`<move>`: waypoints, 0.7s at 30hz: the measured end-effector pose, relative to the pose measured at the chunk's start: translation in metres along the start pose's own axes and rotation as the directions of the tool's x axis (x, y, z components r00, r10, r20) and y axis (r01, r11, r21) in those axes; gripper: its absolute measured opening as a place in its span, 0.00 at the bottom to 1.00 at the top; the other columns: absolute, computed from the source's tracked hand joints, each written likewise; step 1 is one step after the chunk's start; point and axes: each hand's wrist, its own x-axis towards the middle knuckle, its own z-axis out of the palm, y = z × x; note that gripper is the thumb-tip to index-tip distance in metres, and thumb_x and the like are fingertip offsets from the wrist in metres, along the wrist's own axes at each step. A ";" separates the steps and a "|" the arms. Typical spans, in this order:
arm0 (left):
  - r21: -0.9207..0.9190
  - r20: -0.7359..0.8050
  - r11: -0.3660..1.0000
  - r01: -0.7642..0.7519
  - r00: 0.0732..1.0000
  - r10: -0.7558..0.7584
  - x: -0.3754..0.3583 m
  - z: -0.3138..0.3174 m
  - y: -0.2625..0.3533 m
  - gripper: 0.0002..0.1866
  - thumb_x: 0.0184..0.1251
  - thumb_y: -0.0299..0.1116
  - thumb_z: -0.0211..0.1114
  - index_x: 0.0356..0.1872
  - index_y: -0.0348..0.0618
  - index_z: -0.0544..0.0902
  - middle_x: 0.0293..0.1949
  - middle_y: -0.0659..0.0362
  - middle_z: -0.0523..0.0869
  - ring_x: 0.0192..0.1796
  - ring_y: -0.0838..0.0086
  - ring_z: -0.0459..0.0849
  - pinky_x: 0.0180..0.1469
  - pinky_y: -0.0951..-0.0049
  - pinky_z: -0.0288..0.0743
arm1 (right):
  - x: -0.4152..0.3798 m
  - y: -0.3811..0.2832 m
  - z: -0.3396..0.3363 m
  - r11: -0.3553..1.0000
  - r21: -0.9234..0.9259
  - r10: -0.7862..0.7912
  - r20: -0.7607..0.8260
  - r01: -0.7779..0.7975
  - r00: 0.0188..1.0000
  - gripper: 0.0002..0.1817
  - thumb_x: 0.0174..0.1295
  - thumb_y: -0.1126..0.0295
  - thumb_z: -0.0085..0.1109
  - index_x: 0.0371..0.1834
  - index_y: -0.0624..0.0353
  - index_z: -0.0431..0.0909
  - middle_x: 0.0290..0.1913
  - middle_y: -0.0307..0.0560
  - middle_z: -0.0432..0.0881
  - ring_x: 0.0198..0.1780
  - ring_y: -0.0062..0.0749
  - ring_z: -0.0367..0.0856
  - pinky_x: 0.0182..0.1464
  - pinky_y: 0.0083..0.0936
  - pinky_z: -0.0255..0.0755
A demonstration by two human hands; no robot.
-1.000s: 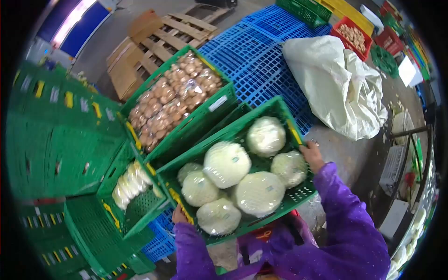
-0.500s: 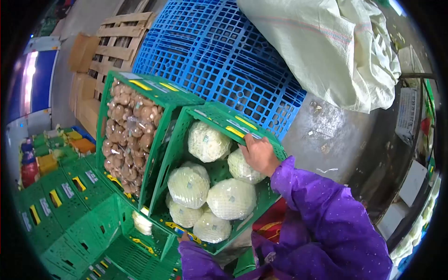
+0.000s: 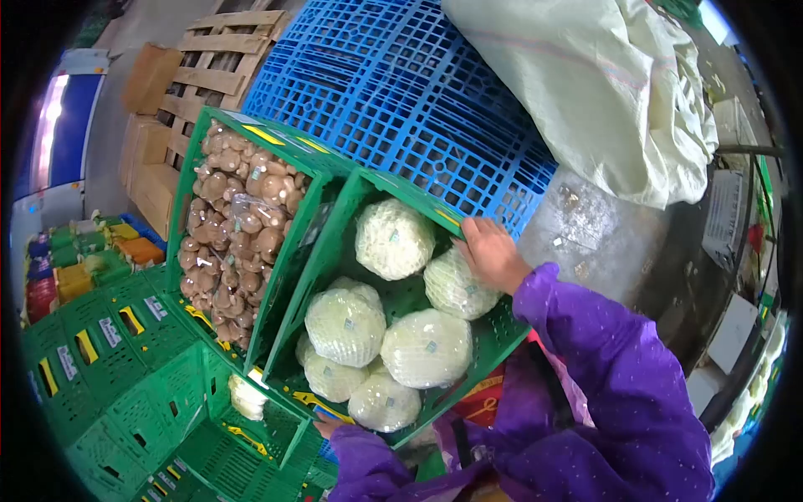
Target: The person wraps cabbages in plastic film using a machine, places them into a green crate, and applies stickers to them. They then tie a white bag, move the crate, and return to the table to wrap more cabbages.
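A green plastic crate (image 3: 333, 219) holds several pale green cabbages (image 3: 427, 349) wrapped in mesh and clear film. My right hand (image 3: 495, 253) grips the crate's far rim near the right corner, fingers curled over the edge. At the near rim, beside a blue-and-yellow handle, my left hand (image 3: 328, 425) holds the same crate; its fingers are partly hidden. Against the crate's left side stands another green crate (image 3: 180, 237), filled with brown mushrooms (image 3: 230, 243) that seem to be in clear bags.
A blue plastic pallet (image 3: 401, 109) lies behind the crates, with a large whitish sack (image 3: 594, 100) on its right. Stacked green crates (image 3: 109, 351) fill the lower left, one holding a pale vegetable (image 3: 247, 397). Farther back are a wooden pallet (image 3: 213, 79) and cardboard boxes (image 3: 150, 79).
The cabbage crate and my right hand appear slightly farther right and up in view; the far rim's yellow handle shows less. Both hands stay on the crate. The whole view has shifted slightly.
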 end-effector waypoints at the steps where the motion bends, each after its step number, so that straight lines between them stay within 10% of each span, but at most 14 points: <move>1: 0.010 0.002 1.000 0.006 1.000 -0.006 0.000 -0.006 0.003 0.29 0.68 0.48 0.55 0.56 0.26 0.71 0.52 0.35 0.77 0.55 0.47 0.76 0.56 0.61 0.71 | -0.002 -0.001 0.000 1.000 -0.009 0.018 0.015 -0.018 1.000 0.13 0.61 0.63 0.54 0.39 0.60 0.67 0.39 0.54 0.76 0.46 0.51 0.75 0.45 0.46 0.68; 5: 0.280 0.073 0.865 -0.416 0.908 0.413 0.060 0.051 -0.094 0.31 0.69 0.48 0.53 0.59 0.26 0.68 0.50 0.37 0.79 0.54 0.47 0.77 0.57 0.61 0.71 | 0.001 0.002 0.002 0.999 0.000 0.039 -0.038 -0.039 0.999 0.17 0.60 0.58 0.56 0.41 0.60 0.68 0.39 0.54 0.76 0.46 0.51 0.75 0.47 0.45 0.68; 6: 0.044 0.064 0.995 -0.095 0.994 0.092 0.016 0.007 -0.015 0.33 0.68 0.47 0.56 0.63 0.29 0.64 0.52 0.38 0.78 0.54 0.50 0.78 0.56 0.59 0.72 | -0.002 -0.001 -0.002 0.998 0.032 0.060 -0.073 -0.057 0.996 0.18 0.59 0.56 0.57 0.41 0.59 0.68 0.39 0.54 0.76 0.45 0.51 0.75 0.47 0.45 0.68; 8: 0.027 0.445 0.983 -0.180 0.883 0.149 0.061 0.025 -0.061 0.33 0.66 0.46 0.58 0.64 0.31 0.62 0.52 0.39 0.78 0.54 0.52 0.78 0.55 0.59 0.72 | -0.016 0.005 -0.006 0.996 0.071 0.071 -0.186 -0.059 0.980 0.23 0.57 0.53 0.60 0.44 0.60 0.71 0.40 0.55 0.77 0.45 0.52 0.76 0.49 0.43 0.69; 10: 0.146 0.383 0.988 -0.052 0.924 -0.008 0.091 0.056 -0.082 0.34 0.63 0.46 0.59 0.63 0.32 0.64 0.52 0.42 0.76 0.58 0.50 0.73 0.60 0.60 0.66 | -0.057 0.030 -0.013 0.970 0.235 0.119 -0.264 -0.056 0.957 0.23 0.59 0.55 0.59 0.48 0.62 0.73 0.44 0.55 0.78 0.48 0.50 0.77 0.50 0.40 0.70; 11: 0.233 0.228 0.934 -0.269 0.949 0.216 0.029 -0.020 0.010 0.30 0.65 0.42 0.58 0.62 0.34 0.64 0.52 0.44 0.76 0.59 0.56 0.73 0.60 0.63 0.66 | -0.092 0.043 -0.026 0.924 0.359 0.228 -0.234 -0.134 0.945 0.22 0.60 0.56 0.58 0.48 0.63 0.73 0.45 0.56 0.78 0.48 0.48 0.77 0.50 0.38 0.71; 13: -0.478 -0.092 0.696 -0.536 0.819 0.567 0.009 -0.042 0.050 0.24 0.67 0.37 0.56 0.59 0.34 0.68 0.54 0.45 0.75 0.58 0.58 0.73 0.59 0.62 0.67 | -0.193 0.074 -0.052 0.840 0.430 0.449 -0.211 -0.330 0.868 0.20 0.61 0.59 0.56 0.49 0.64 0.73 0.42 0.56 0.79 0.44 0.42 0.79 0.47 0.34 0.72; 15: -0.803 0.161 0.476 -0.359 0.639 0.753 -0.053 -0.136 0.147 0.19 0.68 0.35 0.55 0.54 0.32 0.73 0.52 0.47 0.76 0.57 0.60 0.73 0.59 0.62 0.67 | -0.326 0.111 -0.058 0.613 0.474 0.754 -0.113 -0.631 0.648 0.16 0.61 0.61 0.54 0.42 0.66 0.74 0.32 0.51 0.80 0.34 0.31 0.79 0.36 0.30 0.71; 17: -0.988 0.075 0.128 -0.089 0.448 0.891 -0.124 -0.225 0.207 0.15 0.67 0.34 0.56 0.48 0.32 0.76 0.48 0.51 0.77 0.51 0.63 0.76 0.55 0.65 0.69 | -0.489 0.155 -0.016 0.442 0.558 0.893 -0.206 -0.702 0.399 0.14 0.61 0.62 0.57 0.32 0.64 0.73 0.21 0.43 0.74 0.20 0.25 0.71 0.22 0.26 0.66; 19: -0.919 -0.345 -0.269 -0.288 0.256 0.903 -0.164 -0.293 0.224 0.12 0.66 0.34 0.52 0.42 0.36 0.77 0.41 0.53 0.79 0.43 0.66 0.77 0.48 0.69 0.70 | -0.663 0.173 0.059 0.300 0.541 0.933 -0.338 -0.786 0.123 0.11 0.58 0.66 0.57 0.29 0.64 0.72 0.21 0.44 0.75 0.19 0.25 0.73 0.21 0.26 0.66; 21: -0.753 -0.651 -0.638 -0.161 0.039 0.758 -0.194 -0.352 0.225 0.08 0.59 0.31 0.51 0.33 0.40 0.78 0.31 0.57 0.79 0.34 0.69 0.76 0.39 0.70 0.70 | -0.781 0.109 0.112 -0.067 0.704 0.972 -0.113 -0.707 -0.206 0.10 0.55 0.67 0.57 0.30 0.65 0.76 0.26 0.52 0.80 0.27 0.35 0.80 0.28 0.32 0.72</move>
